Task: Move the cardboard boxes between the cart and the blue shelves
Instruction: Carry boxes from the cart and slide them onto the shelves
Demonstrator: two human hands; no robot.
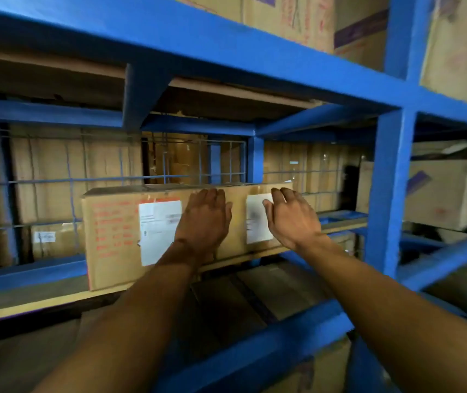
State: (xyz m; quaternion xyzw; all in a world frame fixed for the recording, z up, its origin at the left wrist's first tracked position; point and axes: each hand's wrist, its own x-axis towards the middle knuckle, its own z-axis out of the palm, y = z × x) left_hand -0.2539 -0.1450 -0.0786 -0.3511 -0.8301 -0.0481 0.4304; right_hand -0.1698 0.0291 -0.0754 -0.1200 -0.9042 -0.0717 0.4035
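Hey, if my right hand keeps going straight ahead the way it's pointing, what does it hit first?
Most likely the front of the cardboard box, at its right-hand white label; the right hand looks nearly on it, though depth is unclear.

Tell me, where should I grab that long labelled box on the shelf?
Probably its two short ends, reaching from the front. The cardboard box lies lengthwise on the blue shelf with both ends free; its flat front face, where the left hand and right hand are spread, offers no edge.
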